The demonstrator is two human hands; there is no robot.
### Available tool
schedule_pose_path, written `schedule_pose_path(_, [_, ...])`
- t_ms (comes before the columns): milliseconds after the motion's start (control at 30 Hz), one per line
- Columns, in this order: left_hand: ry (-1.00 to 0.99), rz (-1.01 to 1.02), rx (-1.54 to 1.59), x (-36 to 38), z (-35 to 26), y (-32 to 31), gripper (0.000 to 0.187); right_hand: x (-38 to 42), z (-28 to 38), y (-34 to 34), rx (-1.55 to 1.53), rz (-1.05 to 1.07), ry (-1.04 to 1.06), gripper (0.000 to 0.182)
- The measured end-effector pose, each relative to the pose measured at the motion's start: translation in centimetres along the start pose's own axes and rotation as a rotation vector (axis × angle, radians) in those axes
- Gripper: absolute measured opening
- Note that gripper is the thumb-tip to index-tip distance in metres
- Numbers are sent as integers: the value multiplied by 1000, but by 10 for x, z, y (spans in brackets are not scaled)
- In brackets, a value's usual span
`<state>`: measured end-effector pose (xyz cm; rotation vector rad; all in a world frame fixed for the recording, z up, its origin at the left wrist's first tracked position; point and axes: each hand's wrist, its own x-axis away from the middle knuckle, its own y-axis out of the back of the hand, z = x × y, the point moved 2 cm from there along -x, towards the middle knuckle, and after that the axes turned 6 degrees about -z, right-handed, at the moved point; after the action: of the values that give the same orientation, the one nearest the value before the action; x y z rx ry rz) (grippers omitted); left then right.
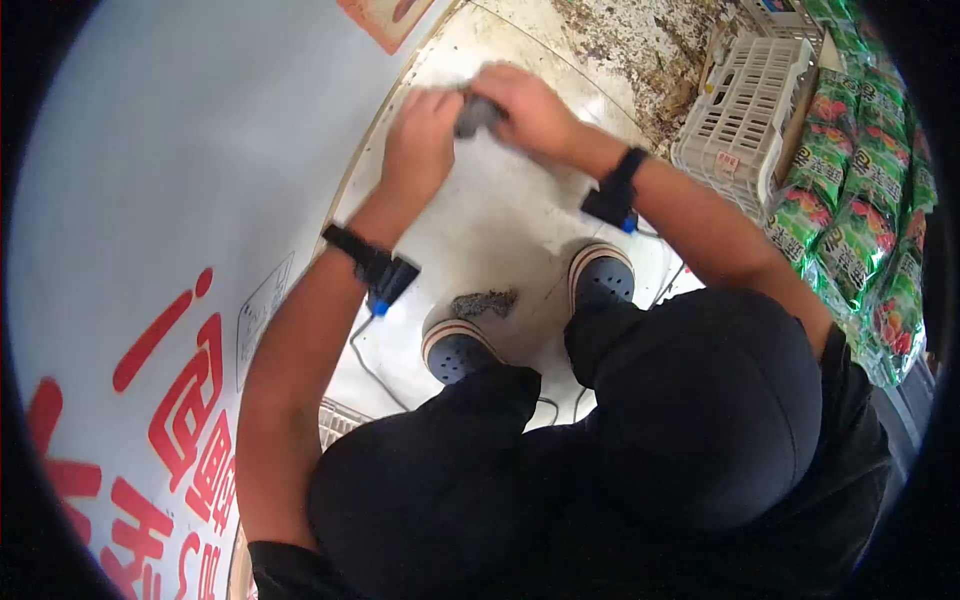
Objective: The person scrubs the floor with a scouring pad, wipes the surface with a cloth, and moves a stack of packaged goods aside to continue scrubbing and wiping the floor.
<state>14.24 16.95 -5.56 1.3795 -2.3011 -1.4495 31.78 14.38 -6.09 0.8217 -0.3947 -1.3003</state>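
My left hand (pixel 424 135) and my right hand (pixel 528 108) are close together in front of me, low over the pale floor (pixel 500 195). Between them is a dark grey, soft-looking lump (pixel 479 115), gripped by the fingers of both. Motion blur and the fingers hide its exact kind. Nearer my feet, a dark speckled patch of grit or fluff (pixel 485 302) lies on the floor between two grey clogs (pixel 605 280).
A white wall or panel with red lettering (pixel 185 400) runs along the left. Dirt and crumbs (pixel 640 60) cover the floor's far part. To the right stand a white plastic crate (pixel 740 120) and stacked green packets (pixel 860 200). A thin cable (pixel 372 375) hangs from my left wrist.
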Motion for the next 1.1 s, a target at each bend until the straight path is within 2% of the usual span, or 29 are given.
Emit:
schedule_pose_path(33, [-15,-79,-6,-12,8,0,21,-18,-9,2,22,-69,81,37])
schedule_pose_path(133, [36,-65,-104,-33,12,-3,21,-50,-21,9,40,-69,85,37])
schedule_pose_path(233, [-25,-47,-63,-23,2,7,22,-37,-15,13,115,-48,163,37])
schedule_pose_path(267, [-18,27,-124,-13,-5,6,22,-21,-1,19,90,-53,168,37])
schedule_pose_path(300, [-121,-84,-64,0,-21,12,21,1,13,25,62,-53,158,38])
schedule_pose_path(400, [-121,71,56,51,-63,13,26,67,42,32,52,143,85,43])
schedule_pose_path(433, [-122,51,114,67,-77,13,25,88,42,27,48,203,84,43])
schedule_pose_path(467, [-112,193,179,83,-82,5,32,105,41,22,28,255,89,44])
schedule_pose_path(500, [-102,284,248,91,-87,2,32,119,42,17,3,313,92,44])
schedule_pose_path(533, [-96,273,253,92,-89,2,31,124,46,16,23,238,115,44])
schedule_pose_path(667, [-155,259,281,79,-80,-3,25,119,35,12,32,231,99,46])
schedule_pose_path(733, [-147,253,249,66,-71,-9,24,112,29,14,29,112,66,45])
schedule_pose_path(767, [-136,247,215,57,-67,-12,23,106,26,16,28,118,54,45])
schedule_pose_path(833, [-102,150,203,37,-62,-18,16,89,18,23,70,2,11,42])
schedule_pose_path(900, [-107,70,139,16,-47,-27,16,64,1,29,68,29,-54,52])
schedule_pose_path(1033, [-90,-47,-22,-33,-10,-33,19,2,-29,32,158,-150,77,38])
schedule_pose_path(1100, [-9,40,-85,-51,-7,-30,22,-16,-35,31,206,-152,36,37])
